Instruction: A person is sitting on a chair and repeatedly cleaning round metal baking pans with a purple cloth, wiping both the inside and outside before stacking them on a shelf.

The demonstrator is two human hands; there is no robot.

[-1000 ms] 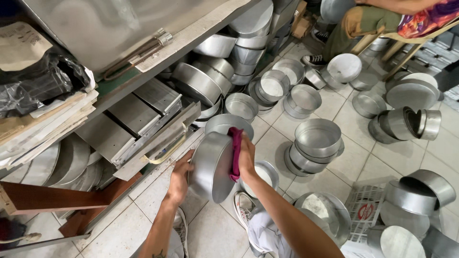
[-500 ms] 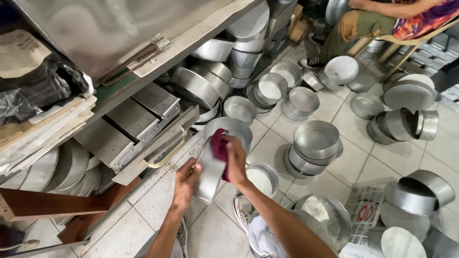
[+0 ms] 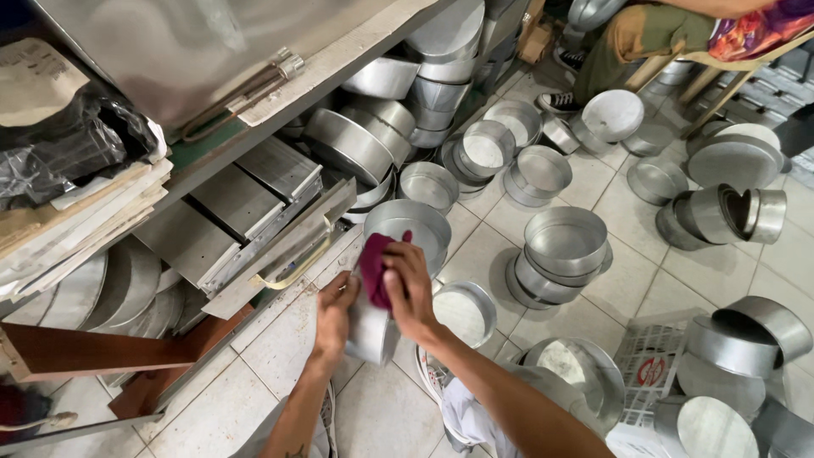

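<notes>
Head camera, looking straight down at a tiled floor (image 3: 593, 191) crowded with round aluminium pans. At lower centre of the frame, the left hand (image 3: 333, 312) grips the side of a round metal cake pan (image 3: 370, 326), fingers curled shut around its wall so the pan stands tilted on edge, steadied against the pressure from the other side. The right hand (image 3: 409, 290) presses a dark red cloth (image 3: 374, 270) against the pan's upper rim, fingers bent closed over the cloth, holding it flat to the metal as for wiping.

Just behind the held pan, toward centre frame, an open round pan (image 3: 409, 225) sits mouth-up. At right centre, a stack of nested pans (image 3: 560, 254) rests on the tiles, and more pans lie on their sides at the right edge, well apart from the hands. A white plastic crate (image 3: 649, 365) lies at lower right. At left, a metal shelf (image 3: 254, 212) holds flat rectangular trays and leaning round pans, with papers and a black bag at upper left. At upper right, another person's leg and shoe (image 3: 555, 102) show beside a wooden stool.
</notes>
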